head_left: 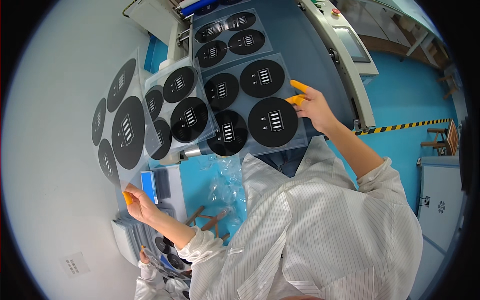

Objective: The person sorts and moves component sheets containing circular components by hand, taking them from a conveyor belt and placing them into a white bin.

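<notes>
My left hand (140, 204), an orange cot on a finger, pinches the lower corner of a clear sheet with black discs (128, 132). That sheet stands steeply tilted near the wall on the left. My right hand (316, 107) wears orange finger cots too. Its fingers are apart at the right edge of another clear sheet with black discs (272, 122), which lies on the dark conveyor belt (310, 45); contact is hard to tell. Between the two, a further clear sheet with discs (189, 117) overlaps the belt's left side. Each disc carries a white bar pattern.
Farther up the belt lies another disc sheet (247, 41), near a blue roller (200, 6). A control panel (350, 44) with a red button (335, 11) borders the machine. At lower left, another person's hand (144, 256) holds a disc sheet (175, 261). A wooden stool (215, 221) stands below.
</notes>
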A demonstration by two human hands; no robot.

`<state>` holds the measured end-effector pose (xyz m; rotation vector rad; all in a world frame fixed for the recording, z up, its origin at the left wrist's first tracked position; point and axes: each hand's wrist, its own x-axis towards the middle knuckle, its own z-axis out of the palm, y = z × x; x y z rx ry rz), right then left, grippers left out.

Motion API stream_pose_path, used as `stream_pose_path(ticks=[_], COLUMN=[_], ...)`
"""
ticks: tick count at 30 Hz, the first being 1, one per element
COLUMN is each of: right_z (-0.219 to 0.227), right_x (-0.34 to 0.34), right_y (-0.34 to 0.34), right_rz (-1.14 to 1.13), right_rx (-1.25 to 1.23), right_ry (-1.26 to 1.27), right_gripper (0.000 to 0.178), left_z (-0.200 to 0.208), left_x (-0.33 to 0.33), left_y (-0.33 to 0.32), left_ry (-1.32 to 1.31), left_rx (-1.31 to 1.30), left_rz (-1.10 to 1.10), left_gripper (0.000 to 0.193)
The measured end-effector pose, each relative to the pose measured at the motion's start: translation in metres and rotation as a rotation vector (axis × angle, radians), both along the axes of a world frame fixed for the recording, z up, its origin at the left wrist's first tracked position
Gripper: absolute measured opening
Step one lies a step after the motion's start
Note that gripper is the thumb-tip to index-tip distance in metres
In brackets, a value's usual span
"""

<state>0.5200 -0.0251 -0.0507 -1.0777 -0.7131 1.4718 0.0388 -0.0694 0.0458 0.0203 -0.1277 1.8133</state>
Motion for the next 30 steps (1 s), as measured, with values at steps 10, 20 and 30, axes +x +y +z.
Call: stream_pose_path(ticks=[10, 20, 30], right_z=[-0.017, -0.013, -0.004], right_x=[-0.022, -0.011, 0.003], right_y=[0.043, 0.113, 0.153], right_rz=[-0.075, -0.125, 0.009], right_rx=[0.023, 0.045, -0.098], right_ry=[-0.498, -1.001, -0.796], right_gripper=[0.028, 0.034, 0.030], left_z=[0.001, -0.003, -0.008], left_x=[0.011, 0.025, 0.034], left_y=[-0.001, 0.009, 0.006], left_ry=[0.073, 0.180, 0.233], left_rx=[0.015, 0.001, -0.040], left_rz=[-0.032, 0.004, 0.041], left_gripper=[0.020, 0.019, 0.023])
